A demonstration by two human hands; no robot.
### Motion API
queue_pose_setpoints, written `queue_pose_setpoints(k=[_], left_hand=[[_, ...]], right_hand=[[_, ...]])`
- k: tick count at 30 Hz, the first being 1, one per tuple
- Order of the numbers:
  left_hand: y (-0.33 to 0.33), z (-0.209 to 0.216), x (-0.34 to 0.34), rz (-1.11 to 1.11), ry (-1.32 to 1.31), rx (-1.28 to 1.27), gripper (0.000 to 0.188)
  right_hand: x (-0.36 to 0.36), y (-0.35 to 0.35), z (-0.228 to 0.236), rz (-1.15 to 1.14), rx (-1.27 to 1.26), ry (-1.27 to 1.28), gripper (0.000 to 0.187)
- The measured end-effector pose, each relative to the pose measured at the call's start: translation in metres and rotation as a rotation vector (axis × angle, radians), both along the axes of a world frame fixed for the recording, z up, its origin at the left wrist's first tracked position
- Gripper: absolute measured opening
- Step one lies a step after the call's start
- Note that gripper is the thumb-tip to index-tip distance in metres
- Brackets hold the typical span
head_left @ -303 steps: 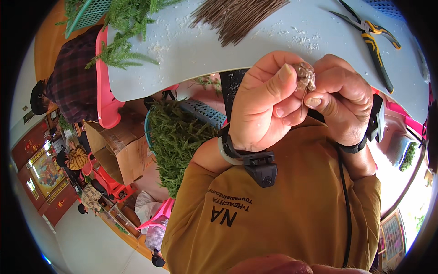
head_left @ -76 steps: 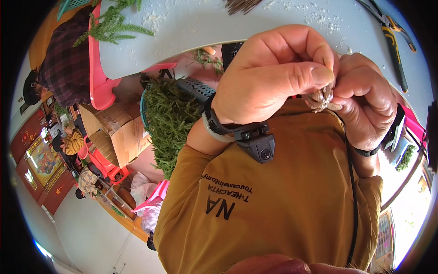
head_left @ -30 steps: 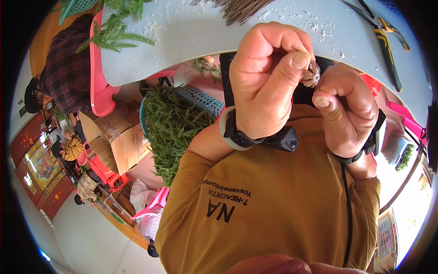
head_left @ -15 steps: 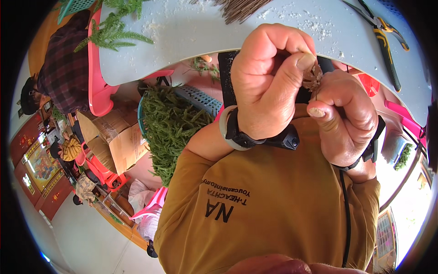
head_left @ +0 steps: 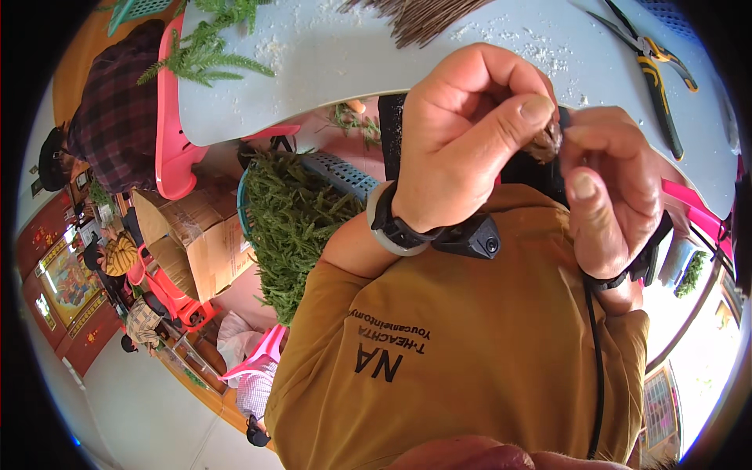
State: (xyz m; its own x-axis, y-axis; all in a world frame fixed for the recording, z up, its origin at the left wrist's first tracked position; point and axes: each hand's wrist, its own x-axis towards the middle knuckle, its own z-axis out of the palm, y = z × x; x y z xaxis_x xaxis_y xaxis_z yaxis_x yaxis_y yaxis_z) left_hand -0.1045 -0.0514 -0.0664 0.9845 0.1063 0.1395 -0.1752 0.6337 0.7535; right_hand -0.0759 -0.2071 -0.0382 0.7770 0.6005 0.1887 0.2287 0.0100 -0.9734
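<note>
We looked down over our mustard-brown shirt [head_left: 470, 368], which filled the lower half of the view from about four to seven o'clock. Above it, from eleven to two o'clock, the pale grey table [head_left: 345, 63] curved across, dusted with white crumbs. At nine o'clock a blue basket [head_left: 337, 174] heaped with green fir-like sprigs [head_left: 294, 227] sat below the table edge, with cardboard boxes [head_left: 204, 243] just beside it and a pink plastic chair [head_left: 168, 141] at ten o'clock, where a person in a dark plaid shirt [head_left: 113, 117] sat. A loose green sprig [head_left: 207, 55] lay on the table at eleven o'clock, a bundle of thin brown sticks [head_left: 423, 19] at twelve, and yellow-handled pliers [head_left: 654, 66] at one o'clock. Near the centre, our left hand [head_left: 462, 149], a dark strap with a small device on its wrist, was curled closed, thumb pressed towards the forefinger. Our right hand [head_left: 611, 196], at two to three o'clock, was curled too. Between them, pinched by the fingertips of both hands, sat a small brownish tuft [head_left: 545, 142], held up close above the table edge.
</note>
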Motion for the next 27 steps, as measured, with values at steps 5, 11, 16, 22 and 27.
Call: queue_pose_setpoints(k=[5,11,16,22,27], left_hand=[[0.003,0.004,0.001,0.076,-0.107,0.142,0.007],[0.001,0.01,-0.002,0.11,-0.074,0.186,0.007],[0.004,0.009,-0.002,0.089,-0.052,0.234,0.007],[0.008,0.008,-0.001,0.109,-0.106,0.308,0.005],[0.01,0.006,0.0,0.125,-0.136,0.406,0.005]], right_hand=[[-0.004,0.007,-0.014,-0.015,0.197,0.229,0.031],[0.007,0.003,-0.016,0.096,0.19,0.158,0.032],[0.006,0.006,-0.017,0.084,0.195,0.171,0.033],[0.006,0.009,-0.016,0.08,0.22,0.254,0.031],[0.008,0.009,-0.016,0.082,0.197,0.137,0.029]])
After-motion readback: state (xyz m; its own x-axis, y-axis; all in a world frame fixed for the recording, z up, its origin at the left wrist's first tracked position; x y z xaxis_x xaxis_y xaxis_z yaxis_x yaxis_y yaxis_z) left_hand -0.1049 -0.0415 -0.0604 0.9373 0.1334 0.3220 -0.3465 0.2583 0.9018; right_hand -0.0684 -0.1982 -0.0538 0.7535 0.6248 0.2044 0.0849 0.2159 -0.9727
